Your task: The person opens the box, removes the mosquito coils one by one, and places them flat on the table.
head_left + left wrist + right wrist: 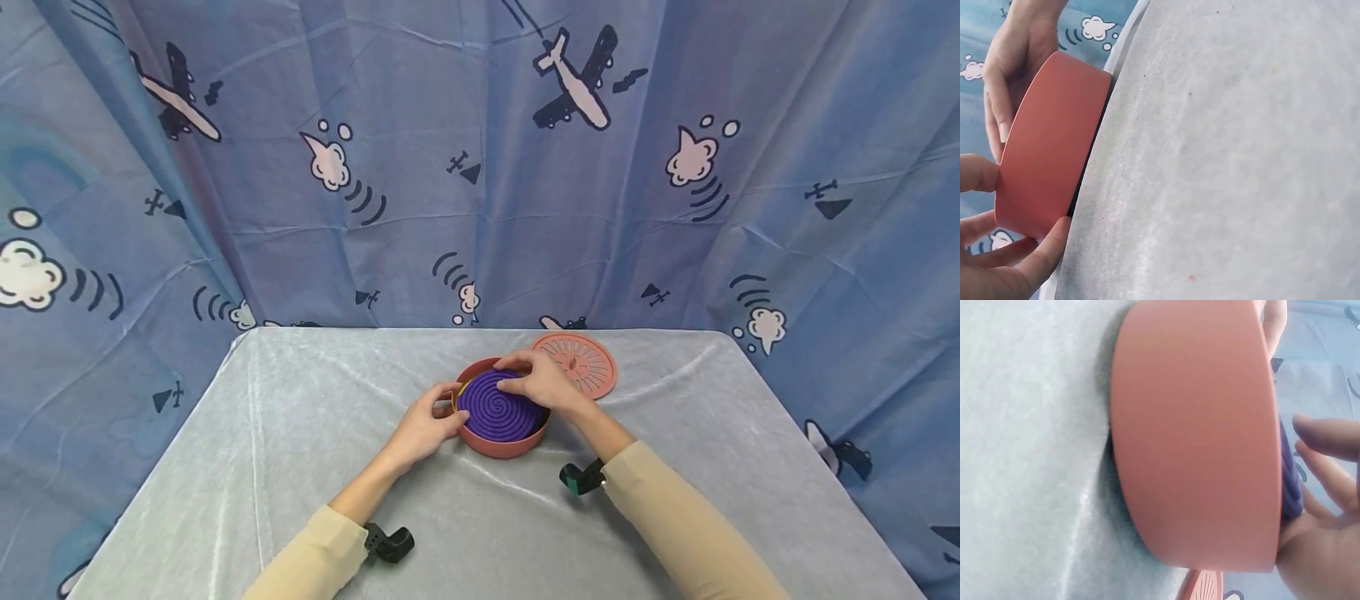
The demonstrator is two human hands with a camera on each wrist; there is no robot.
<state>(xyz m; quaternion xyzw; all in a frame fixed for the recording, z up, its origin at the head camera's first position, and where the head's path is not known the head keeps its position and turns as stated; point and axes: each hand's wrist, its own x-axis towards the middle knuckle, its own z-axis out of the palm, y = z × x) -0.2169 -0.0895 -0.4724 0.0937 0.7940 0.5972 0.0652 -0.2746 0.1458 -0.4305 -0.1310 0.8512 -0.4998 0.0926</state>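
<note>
A round coral-red mosquito coil box (504, 450) stands uncovered on the table. A purple mosquito coil (498, 406) lies in its mouth, and a sliver of yellow (459, 390) shows at its left edge. My left hand (422, 425) grips the left side of the box, its fingers and thumb spread about the wall (1054, 137). My right hand (546, 385) reaches over the far right rim, with thumb and fingertips on the coil near its far edge. From the right wrist, the purple coil (1291, 481) stands slightly proud of the rim, beside extended fingers.
The slotted coral lid (592, 367) lies flat behind the box on the right, with a small piece at its centre. A pale cloth covers the table (315, 433). Behind it hangs a blue curtain (420, 167) printed with planes and clouds.
</note>
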